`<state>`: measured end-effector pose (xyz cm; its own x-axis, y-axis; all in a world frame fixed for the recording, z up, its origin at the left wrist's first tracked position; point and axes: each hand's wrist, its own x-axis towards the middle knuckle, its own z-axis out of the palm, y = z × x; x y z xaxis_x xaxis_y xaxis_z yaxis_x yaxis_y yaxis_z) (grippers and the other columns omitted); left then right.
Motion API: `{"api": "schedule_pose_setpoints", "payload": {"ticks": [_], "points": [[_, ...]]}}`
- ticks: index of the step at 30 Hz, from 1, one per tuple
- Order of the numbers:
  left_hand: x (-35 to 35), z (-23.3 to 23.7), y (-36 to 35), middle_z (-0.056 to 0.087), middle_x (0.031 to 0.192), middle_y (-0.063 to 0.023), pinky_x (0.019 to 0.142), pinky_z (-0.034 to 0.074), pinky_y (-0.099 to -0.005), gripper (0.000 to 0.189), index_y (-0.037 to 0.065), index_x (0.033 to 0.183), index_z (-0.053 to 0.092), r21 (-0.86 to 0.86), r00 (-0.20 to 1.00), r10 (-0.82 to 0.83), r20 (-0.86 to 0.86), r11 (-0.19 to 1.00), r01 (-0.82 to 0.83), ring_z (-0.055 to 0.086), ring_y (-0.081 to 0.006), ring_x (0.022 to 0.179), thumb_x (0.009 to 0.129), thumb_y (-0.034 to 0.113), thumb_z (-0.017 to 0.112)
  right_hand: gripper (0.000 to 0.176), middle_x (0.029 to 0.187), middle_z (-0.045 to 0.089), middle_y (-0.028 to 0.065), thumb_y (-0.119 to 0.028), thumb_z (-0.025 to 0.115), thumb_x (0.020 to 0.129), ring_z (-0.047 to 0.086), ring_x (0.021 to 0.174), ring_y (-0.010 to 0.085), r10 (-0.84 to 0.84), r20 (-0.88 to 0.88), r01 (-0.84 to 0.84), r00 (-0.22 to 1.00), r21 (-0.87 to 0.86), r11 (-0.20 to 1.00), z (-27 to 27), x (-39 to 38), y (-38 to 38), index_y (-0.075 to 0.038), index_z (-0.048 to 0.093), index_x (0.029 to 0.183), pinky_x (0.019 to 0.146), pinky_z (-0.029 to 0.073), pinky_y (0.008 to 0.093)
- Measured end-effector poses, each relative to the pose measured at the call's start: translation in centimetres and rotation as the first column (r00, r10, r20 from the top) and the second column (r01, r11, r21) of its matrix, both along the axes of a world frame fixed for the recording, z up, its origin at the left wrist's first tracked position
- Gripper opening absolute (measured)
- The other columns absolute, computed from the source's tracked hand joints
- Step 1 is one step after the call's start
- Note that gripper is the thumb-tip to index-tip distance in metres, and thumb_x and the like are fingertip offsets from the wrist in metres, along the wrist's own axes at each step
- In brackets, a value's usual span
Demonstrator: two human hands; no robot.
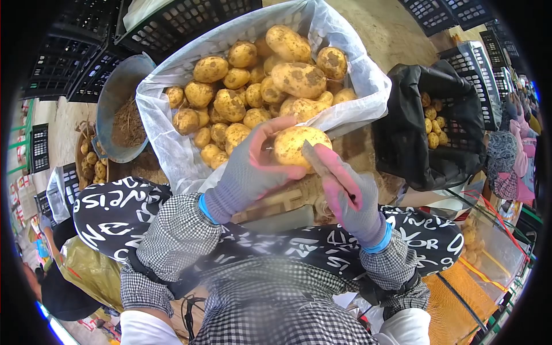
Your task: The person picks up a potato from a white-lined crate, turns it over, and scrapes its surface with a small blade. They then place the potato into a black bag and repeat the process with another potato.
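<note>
My left hand (244,169), in a grey and pink work glove, has its fingers and thumb round a large yellow potato (290,145) with brown dirt specks. My right hand (357,204), gloved the same way, grips a narrow, flat, grey-brown knife-like tool (326,165). The tool's tip is right at the potato's right side. Just beyond both hands, a crate lined with a white sheet (152,109) is heaped with soil-marked potatoes (230,105).
On the left stands a blue-grey tub (112,86) holding brown dirt. To the right is a black-lined crate (402,138) with several potatoes (432,123) in it. Black plastic crates (178,26) stand at the back. Other people (509,152) are at the far right.
</note>
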<state>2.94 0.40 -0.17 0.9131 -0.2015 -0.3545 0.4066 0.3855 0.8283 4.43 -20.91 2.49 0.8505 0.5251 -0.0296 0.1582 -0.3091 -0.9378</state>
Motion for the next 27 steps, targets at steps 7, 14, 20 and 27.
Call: {"api": "schedule_pose_setpoints", "payload": {"ticks": [7,14,20,27], "points": [[-0.3,-0.8,0.2,0.048,0.136,-0.0105,0.102,0.048,-0.0308,0.075,0.003,0.142,0.042,0.045,1.000,-0.016,0.015,0.999,0.016,0.053,-0.0171,0.122,0.078,0.000,0.080,0.048,0.115,0.069,0.0070,-0.002,0.053,0.096,0.059,0.079,0.0086,0.036,-0.336,0.020,0.941,0.162,0.987,0.0,-0.7,-0.4,0.002,0.048,0.143,0.074,0.050,0.0227],[-0.3,0.1,-0.2,0.050,0.132,-0.0108,0.105,0.046,-0.0327,0.077,0.004,0.143,0.038,-0.127,0.998,0.029,0.064,0.992,-0.021,0.053,-0.0189,0.122,0.079,0.002,0.080,0.045,0.111,0.066,0.0113,-0.019,0.047,0.104,0.058,0.069,0.0074,-0.332,-0.190,0.365,0.924,0.173,0.915,-1.7,1.3,-1.6,0.004,0.045,0.142,0.060,0.048,0.0207],[-0.5,0.5,0.3,0.050,0.130,-0.0099,0.104,0.045,-0.0325,0.057,0.002,0.133,0.045,-0.105,0.998,0.021,-0.056,0.994,-0.027,0.054,-0.0176,0.119,0.085,0.005,0.075,0.079,0.134,0.055,0.0101,-0.031,0.078,0.087,0.056,0.113,0.0141,-0.027,-0.296,0.084,0.955,0.179,0.980,-1.7,0.8,0.6,0.002,0.038,0.147,0.097,0.047,0.0294],[-1.1,0.4,-1.0,0.054,0.127,-0.0106,0.102,0.046,-0.0300,0.058,0.000,0.141,0.043,-0.080,0.997,-0.033,0.072,0.996,0.039,0.056,-0.0160,0.117,0.096,0.027,0.067,0.066,0.125,0.058,0.0177,-0.010,0.080,0.075,0.060,0.114,0.0313,-0.082,0.115,0.087,0.990,-0.035,0.996,-2.2,0.6,0.5,-0.003,0.052,0.134,0.097,0.048,0.0371]]}}
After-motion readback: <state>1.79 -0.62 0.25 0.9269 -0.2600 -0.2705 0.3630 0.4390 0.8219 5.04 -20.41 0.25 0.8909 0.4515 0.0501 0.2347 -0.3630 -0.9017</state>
